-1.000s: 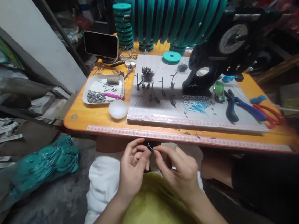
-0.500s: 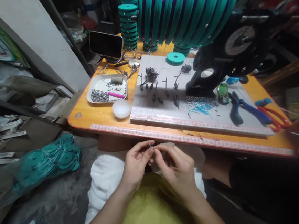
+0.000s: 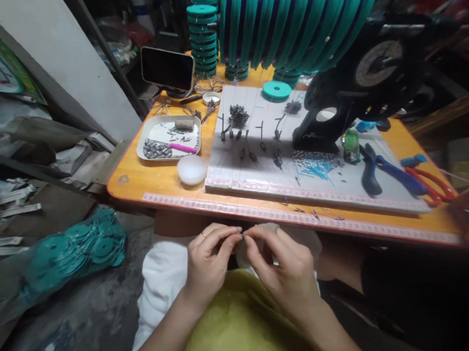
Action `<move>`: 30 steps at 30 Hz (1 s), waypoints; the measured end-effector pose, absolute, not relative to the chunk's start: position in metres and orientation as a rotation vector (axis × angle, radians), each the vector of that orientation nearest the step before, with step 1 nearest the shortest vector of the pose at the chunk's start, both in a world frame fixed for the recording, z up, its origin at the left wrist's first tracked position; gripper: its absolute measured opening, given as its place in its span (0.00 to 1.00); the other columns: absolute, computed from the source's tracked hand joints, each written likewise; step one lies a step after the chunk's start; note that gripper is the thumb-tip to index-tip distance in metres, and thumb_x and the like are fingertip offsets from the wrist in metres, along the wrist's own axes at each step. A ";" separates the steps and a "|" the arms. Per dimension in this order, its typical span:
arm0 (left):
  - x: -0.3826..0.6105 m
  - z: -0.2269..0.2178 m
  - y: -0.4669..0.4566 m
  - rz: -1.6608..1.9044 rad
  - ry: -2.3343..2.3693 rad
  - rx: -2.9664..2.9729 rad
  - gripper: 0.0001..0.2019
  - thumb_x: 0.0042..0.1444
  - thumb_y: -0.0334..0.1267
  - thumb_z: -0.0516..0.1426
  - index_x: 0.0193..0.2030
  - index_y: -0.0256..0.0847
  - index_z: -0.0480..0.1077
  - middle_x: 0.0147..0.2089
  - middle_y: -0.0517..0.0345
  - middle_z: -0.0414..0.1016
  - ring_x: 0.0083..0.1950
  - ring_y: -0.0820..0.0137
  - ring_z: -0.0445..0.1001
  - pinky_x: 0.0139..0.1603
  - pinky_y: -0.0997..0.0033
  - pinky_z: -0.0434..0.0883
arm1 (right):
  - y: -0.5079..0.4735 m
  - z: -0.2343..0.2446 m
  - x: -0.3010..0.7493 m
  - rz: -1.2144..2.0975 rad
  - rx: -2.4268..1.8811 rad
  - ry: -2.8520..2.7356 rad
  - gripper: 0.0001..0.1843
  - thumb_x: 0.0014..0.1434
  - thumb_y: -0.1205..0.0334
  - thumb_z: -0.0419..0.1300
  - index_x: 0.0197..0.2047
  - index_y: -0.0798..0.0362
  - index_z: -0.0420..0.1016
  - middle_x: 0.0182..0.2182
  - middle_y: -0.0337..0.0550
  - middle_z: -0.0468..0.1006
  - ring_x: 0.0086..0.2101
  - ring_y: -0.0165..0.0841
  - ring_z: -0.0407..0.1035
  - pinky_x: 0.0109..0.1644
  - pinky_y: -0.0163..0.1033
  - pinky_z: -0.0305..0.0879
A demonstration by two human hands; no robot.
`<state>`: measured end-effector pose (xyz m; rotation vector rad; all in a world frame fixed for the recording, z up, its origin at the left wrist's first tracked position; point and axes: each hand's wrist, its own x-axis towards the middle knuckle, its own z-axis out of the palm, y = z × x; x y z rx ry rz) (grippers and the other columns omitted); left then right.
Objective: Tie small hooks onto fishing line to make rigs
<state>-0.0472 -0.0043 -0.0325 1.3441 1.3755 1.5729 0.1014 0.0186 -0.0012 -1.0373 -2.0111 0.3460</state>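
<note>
- The left hand (image 3: 207, 260) and right hand (image 3: 287, 271) are meeting fingertip to fingertip, thumbs and forefingers pinching a tiny dark piece (image 3: 240, 234); the other fingers are curling loosely.
- The piece is hovering over the lap, at six o'clock from the orange table (image 3: 156, 183).
- It is looking light, thin, stiff and easily dropped, so gripping it at its ends seems best.

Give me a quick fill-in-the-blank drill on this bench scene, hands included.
The left hand and right hand pinch a tiny metal piece below the ___ tabletop.
The rectangular grey tray holds a ___-handled tool.
Beside the red-handled scissors lie pliers with ___ handles.
Missing words: orange, pink, blue.
</note>
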 end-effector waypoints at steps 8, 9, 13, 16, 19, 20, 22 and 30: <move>-0.056 -0.023 -0.003 1.553 1.441 1.847 0.10 0.57 0.22 0.60 0.43 0.37 0.77 0.37 0.52 0.80 0.39 0.71 0.78 0.45 0.75 0.75 | 0.028 0.007 0.105 -0.053 -0.974 -2.190 0.08 0.67 0.67 0.58 0.43 0.55 0.80 0.24 0.38 0.74 0.21 0.30 0.67 0.27 0.37 0.59; -0.056 -0.021 -0.003 1.551 1.450 1.871 0.10 0.57 0.22 0.60 0.43 0.36 0.77 0.37 0.52 0.79 0.39 0.71 0.78 0.44 0.75 0.75 | 0.029 0.008 0.106 -0.071 -0.954 -2.187 0.08 0.67 0.67 0.59 0.45 0.55 0.80 0.24 0.38 0.74 0.21 0.30 0.67 0.27 0.37 0.59; -0.055 -0.017 -0.003 1.565 1.471 1.908 0.09 0.57 0.22 0.60 0.43 0.35 0.76 0.36 0.52 0.79 0.37 0.73 0.77 0.40 0.77 0.74 | 0.033 0.011 0.111 -0.085 -0.949 -2.133 0.12 0.65 0.68 0.62 0.51 0.57 0.78 0.32 0.43 0.81 0.28 0.29 0.75 0.34 0.34 0.67; -0.054 -0.015 -0.002 1.579 1.476 1.897 0.08 0.57 0.22 0.60 0.42 0.35 0.76 0.35 0.53 0.78 0.35 0.73 0.77 0.39 0.78 0.74 | 0.034 0.014 0.115 -0.061 -0.994 -2.070 0.16 0.63 0.72 0.63 0.54 0.58 0.76 0.45 0.49 0.82 0.40 0.31 0.79 0.44 0.30 0.71; -0.054 -0.014 -0.001 1.596 1.473 1.863 0.08 0.57 0.22 0.60 0.42 0.35 0.76 0.35 0.53 0.78 0.35 0.73 0.76 0.38 0.78 0.74 | 0.032 0.016 0.121 -0.068 -1.046 -1.989 0.18 0.60 0.74 0.65 0.53 0.56 0.76 0.48 0.48 0.81 0.45 0.30 0.77 0.49 0.28 0.71; -0.054 -0.014 -0.001 1.602 1.469 1.847 0.08 0.56 0.22 0.60 0.42 0.35 0.76 0.34 0.53 0.78 0.34 0.74 0.76 0.37 0.78 0.74 | 0.032 0.017 0.122 -0.071 -1.055 -1.965 0.18 0.59 0.75 0.65 0.53 0.56 0.77 0.47 0.47 0.81 0.45 0.30 0.77 0.51 0.29 0.71; -0.053 -0.014 0.000 1.615 1.459 1.807 0.08 0.56 0.23 0.60 0.41 0.35 0.76 0.34 0.54 0.78 0.33 0.74 0.76 0.36 0.78 0.74 | 0.031 0.018 0.126 -0.073 -1.053 -1.924 0.19 0.58 0.76 0.65 0.52 0.55 0.77 0.46 0.47 0.81 0.45 0.31 0.77 0.52 0.31 0.72; -0.051 -0.009 0.001 1.602 1.415 1.540 0.03 0.57 0.28 0.61 0.34 0.38 0.76 0.28 0.58 0.76 0.30 0.73 0.75 0.30 0.76 0.72 | 0.023 0.002 0.152 -0.184 -1.082 -1.822 0.24 0.55 0.77 0.67 0.54 0.51 0.77 0.45 0.45 0.82 0.40 0.34 0.78 0.43 0.35 0.76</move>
